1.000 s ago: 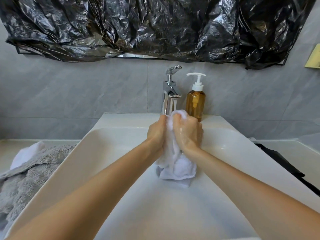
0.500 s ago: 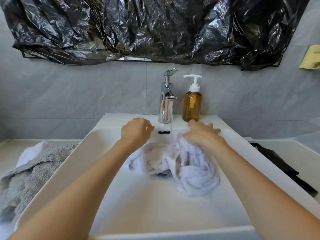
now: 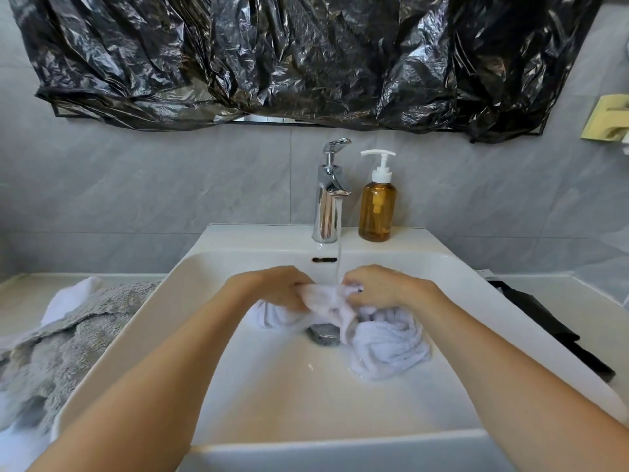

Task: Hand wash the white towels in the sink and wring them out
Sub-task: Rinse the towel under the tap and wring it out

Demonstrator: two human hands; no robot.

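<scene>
In the head view, the person's left hand [image 3: 275, 289] and right hand [image 3: 381, 287] each grip a bunched fold of a wet white cotton towel [image 3: 384, 345] low in the white ceramic rectangular sink [image 3: 238, 379]. The fingers of both hands curl round the cloth, holding a short span of it stretched between them. A thin stream of water [image 3: 339, 240] falls from the chrome single-lever tap [image 3: 329, 195] onto that span. The rest of the towel lies heaped on the basin floor to the right of the metal drain plug [image 3: 323, 333], partly draped over it.

This looks like rinsing or scrubbing a section under the flow. To do it well, the person would likely keep the held span directly beneath the stream, rub the two folds against each other, then feed fresh cloth through so every part gets treated. Keeping the drain uncovered would let dirty water escape.

An amber plastic pump bottle [image 3: 377, 206] stands just beside the tap. A grey fluffy towel [image 3: 51, 345] lies on the counter at left, with a white cloth [image 3: 69, 299] peeking out behind it.
</scene>
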